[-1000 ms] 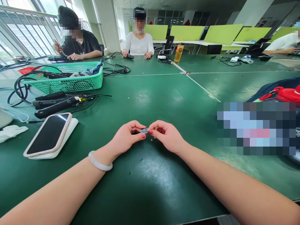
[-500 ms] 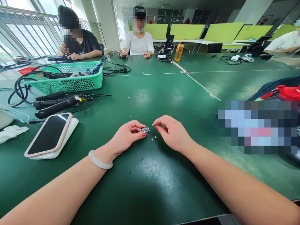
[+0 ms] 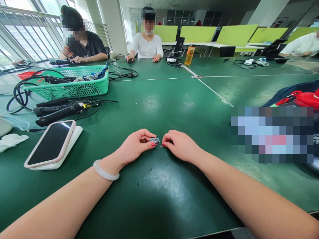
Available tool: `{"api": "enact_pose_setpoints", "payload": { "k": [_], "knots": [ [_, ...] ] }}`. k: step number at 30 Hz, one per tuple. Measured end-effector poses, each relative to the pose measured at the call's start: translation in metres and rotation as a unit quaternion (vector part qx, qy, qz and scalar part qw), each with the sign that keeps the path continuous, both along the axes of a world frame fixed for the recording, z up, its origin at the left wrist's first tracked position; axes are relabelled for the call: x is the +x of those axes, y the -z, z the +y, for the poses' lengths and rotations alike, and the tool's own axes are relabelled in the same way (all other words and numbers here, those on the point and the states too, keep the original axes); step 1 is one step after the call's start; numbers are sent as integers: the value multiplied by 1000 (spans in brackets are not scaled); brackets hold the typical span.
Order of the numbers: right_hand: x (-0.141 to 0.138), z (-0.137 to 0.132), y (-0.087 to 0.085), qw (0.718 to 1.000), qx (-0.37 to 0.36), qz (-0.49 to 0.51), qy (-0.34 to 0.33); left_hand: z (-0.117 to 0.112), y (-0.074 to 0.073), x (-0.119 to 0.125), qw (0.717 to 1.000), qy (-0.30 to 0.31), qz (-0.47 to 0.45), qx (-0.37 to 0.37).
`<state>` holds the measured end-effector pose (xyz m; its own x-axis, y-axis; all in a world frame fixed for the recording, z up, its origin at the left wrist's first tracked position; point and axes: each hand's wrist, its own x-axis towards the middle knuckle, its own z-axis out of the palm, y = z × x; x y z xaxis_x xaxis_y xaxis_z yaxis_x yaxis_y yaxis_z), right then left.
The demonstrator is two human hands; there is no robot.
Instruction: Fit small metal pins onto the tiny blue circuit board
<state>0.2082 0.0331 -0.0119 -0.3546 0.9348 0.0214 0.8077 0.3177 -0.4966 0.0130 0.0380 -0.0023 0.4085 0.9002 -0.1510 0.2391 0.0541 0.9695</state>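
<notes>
My left hand [image 3: 136, 146] rests on the green table [image 3: 159, 186] and pinches a tiny blue circuit board [image 3: 154, 140] between thumb and fingers. A white bangle [image 3: 104, 171] circles that wrist. Just to the right, my right hand [image 3: 180, 145] lies low on the table with its fingers curled down onto a small metal part [image 3: 161, 145], which peeks out at the fingertips. The two hands are a finger's width apart.
A phone [image 3: 51, 142] lies on a white stand at the left, behind it black tools with cables [image 3: 58, 109] and a green basket [image 3: 72, 84]. Two people sit at the far side, a third at far right. A red-lidded item [image 3: 302, 99] and a blurred patch sit right.
My right hand let go of the board, lifted away, then dropped onto the small metal part lying on the table. My left hand kept hold of the board.
</notes>
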Motion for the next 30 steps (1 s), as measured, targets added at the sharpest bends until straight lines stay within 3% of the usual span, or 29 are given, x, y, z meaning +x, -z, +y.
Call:
{"api": "enact_pose_setpoints", "payload": {
  "k": [11,15,18,24,30],
  "knots": [
    [1,-9,-5,998,-5,-22,-54,-1,0,0,1000,9,12,6],
    [6,-9,-9,999,0,-48,-18,-1,1,0,999,14,27,16],
    [8,-11,-12,995,16,-100,7,-1,2,0,999,15,42,24],
    [6,-12,-11,988,52,-143,-14,-2,3,1,997,14,60,35],
    [0,-17,-15,985,152,-73,19,-2,5,1,998,21,59,27]
  ]
}}
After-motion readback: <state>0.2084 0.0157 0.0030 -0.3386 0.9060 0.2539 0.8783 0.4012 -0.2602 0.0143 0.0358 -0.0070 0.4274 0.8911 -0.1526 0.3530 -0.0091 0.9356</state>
